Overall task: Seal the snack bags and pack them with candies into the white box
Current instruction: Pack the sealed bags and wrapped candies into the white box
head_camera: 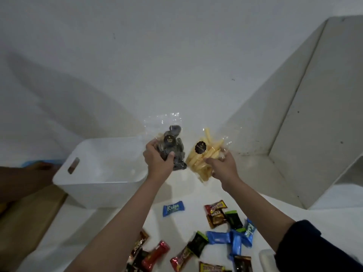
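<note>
Fingers (152, 147) of the left hand (158, 163) are curled round a clear bag of dark round snacks (173, 152), thumb pressed across its front, just below a round black sticker on the bag. Bag is upright, its clear top sticking up past the fingertips; can't tell if that top is sealed. Right hand (223, 165) fingers are wrapped round the right side of a clear bag of yellow stick snacks (202, 160), thumb lying across the front. That bag tilts, sticks poking out up and to the right; it also carries a black sticker. Both bags are held off the surface, side by side and nearly touching, between the two hands.

White box (98, 173) sits just left of and below the left fingers, open top, slot handle on its left wall. Its inside looks washed out; can't see anything in it. Dark snack bag is at the box's far right corner, roughly over the rim.

Candies (218, 232) in blue, red, green and brown wrappers lie scattered on the white table (110, 228), well nearer the body than the fingers, under and between the forearms. One blue candy (173, 208) lies apart, closest to the box.

Both arms reach forward, forearms bare, converging toward the bags; dark sleeve (314, 244) on the right upper arm.
</note>
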Motion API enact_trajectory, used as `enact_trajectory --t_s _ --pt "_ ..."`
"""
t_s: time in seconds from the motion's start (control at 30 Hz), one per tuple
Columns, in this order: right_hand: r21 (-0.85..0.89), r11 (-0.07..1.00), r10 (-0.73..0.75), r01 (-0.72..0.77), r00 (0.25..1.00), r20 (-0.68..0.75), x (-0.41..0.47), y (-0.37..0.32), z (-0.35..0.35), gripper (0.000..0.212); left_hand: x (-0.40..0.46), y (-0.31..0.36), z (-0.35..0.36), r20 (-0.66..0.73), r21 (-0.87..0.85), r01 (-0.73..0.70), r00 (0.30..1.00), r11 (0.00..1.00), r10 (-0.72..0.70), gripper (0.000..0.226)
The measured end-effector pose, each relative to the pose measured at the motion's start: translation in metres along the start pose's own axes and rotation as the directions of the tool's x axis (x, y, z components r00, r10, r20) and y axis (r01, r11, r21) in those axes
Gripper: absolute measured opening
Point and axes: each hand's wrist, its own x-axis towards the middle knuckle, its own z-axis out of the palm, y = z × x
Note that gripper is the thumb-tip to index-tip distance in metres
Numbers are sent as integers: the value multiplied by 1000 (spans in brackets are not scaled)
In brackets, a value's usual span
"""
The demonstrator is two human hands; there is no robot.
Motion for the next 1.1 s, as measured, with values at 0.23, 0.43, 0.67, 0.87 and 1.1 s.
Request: enact_trajectory --t_s 0.23,0.43,0.67,0.87,1.1 --pt "-4 996 -88 88 996 18 -22 -18 140 57 43 1 -121 -154 -72 94 983 993 -104 68" --pt "-99 993 -68 71 997 35 -24 -12 218 48 80 -28 -166 -219 14 159 964 987 -152 34" --pt "-359 932 -53 47 999 -7 1 21 266 27 117 -84 -168 -176 118 87 982 989 -66 46" --pt "-542 838 65 -65 998 -19 32 50 284 22 138 -132 -151 -6 209 142 990 968 -144 100" --pt "-611 786 107 -93 994 -14 50 78 291 32 163 -157 -134 113 191 425 886 885 -450 53"
